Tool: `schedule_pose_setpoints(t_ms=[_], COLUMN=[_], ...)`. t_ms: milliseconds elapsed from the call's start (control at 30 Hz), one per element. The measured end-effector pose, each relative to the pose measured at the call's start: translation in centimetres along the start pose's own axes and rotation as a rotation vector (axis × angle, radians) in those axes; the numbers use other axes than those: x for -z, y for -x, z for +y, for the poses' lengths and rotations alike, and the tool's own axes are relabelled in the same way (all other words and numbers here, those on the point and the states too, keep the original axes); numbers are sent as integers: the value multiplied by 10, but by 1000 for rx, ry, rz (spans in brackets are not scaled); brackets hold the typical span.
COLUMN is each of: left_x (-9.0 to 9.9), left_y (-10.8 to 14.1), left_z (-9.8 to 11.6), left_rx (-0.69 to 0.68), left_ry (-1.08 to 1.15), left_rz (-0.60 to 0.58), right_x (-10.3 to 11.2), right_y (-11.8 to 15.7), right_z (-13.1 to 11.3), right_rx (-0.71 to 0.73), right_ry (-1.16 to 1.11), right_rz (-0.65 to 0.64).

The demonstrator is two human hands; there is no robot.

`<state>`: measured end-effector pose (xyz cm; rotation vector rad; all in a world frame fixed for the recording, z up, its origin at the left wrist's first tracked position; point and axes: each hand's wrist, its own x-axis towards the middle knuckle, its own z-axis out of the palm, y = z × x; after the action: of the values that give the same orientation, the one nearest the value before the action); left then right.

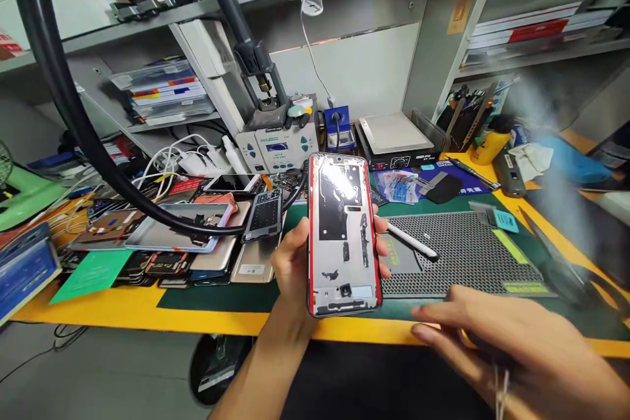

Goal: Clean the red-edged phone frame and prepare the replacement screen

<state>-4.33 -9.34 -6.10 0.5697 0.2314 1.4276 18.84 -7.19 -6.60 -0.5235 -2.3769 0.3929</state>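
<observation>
My left hand [290, 262] is wrapped round an opened phone frame [329, 269], thumb on its left edge and fingertips on its right. The frame stands tilted up, facing me, with a bare grey metal plate, black patches and red strips along both long sides. To the right, above the mat's front edge, is my right hand [512, 328], slightly blurred. Its thumb and index finger point left, a small gap between them, apart from the frame. Under its curled fingers, two thin metal prongs, apparently tweezers [501, 387], stick out downward; the rest is hidden.
A perforated mat [472, 256] carries a white pen-like tool [412, 240]. Phone parts and housings [251, 262] lie stacked left, under a thick black hose [73, 118]. Behind stand a soldering station [275, 147] and a heating plate [396, 134]. Scissors [585, 282] lie right, blurred.
</observation>
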Motion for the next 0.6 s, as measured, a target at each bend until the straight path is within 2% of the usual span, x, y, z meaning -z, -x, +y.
schedule_pose_setpoints(t_ms=[133,233,333,533,600], left_x=[-1,-1,-1,-2,-2], left_y=[1,3,4,5,5], left_z=[2,3,3,3,2], left_rx=[8,31,28,-6,-15], left_ry=[-12,-23,-16,-7,-11], left_rz=[-2,4,8,-14,-9], right_x=[-24,-30,-26,-12,-12], right_y=[-2,-7,-14,-31,-31], right_z=[-18,-20,-21,-30,-32], right_rx=[88,128,170,216,194], right_ry=[186,255,243,157,176], right_rz=[99,136,160,72,120])
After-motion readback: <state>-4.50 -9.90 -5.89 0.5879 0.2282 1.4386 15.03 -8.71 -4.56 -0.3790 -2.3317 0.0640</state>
